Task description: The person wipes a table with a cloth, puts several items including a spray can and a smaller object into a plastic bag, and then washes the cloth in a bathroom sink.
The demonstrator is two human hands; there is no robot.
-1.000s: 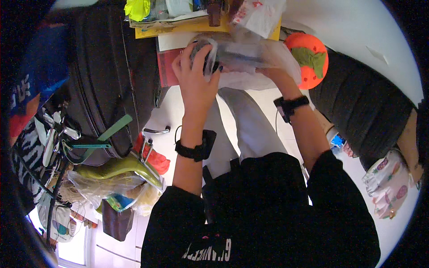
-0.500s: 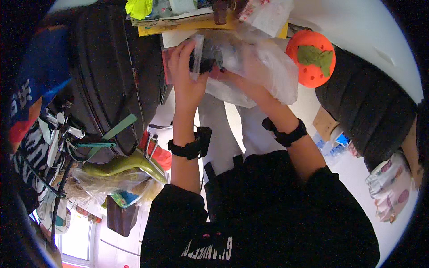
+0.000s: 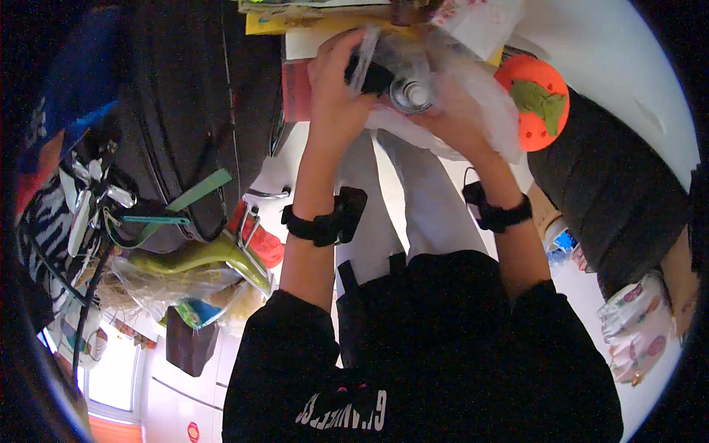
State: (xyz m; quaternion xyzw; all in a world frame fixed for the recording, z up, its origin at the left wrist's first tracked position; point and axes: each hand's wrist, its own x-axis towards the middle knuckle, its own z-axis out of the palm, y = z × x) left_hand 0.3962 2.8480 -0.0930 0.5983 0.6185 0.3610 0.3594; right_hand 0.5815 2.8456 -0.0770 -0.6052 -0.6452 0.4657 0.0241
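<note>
Both hands (image 3: 336,88) grip clear plastic bag (image 3: 473,96) — orange plush (image 3: 535,103) beside

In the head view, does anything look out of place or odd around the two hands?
Nothing looks spilled or broken. The left hand and right hand hold a crumpled clear plastic bag around a dark item with a round metal end. The surroundings are crowded, with an orange plush toy close beside the bag.

Bright window (image 3: 111,369), white cabinet (image 3: 185,399)

Both hands (image 3: 336,88) (image 3: 458,118) raised, fingers curled closed.
</note>
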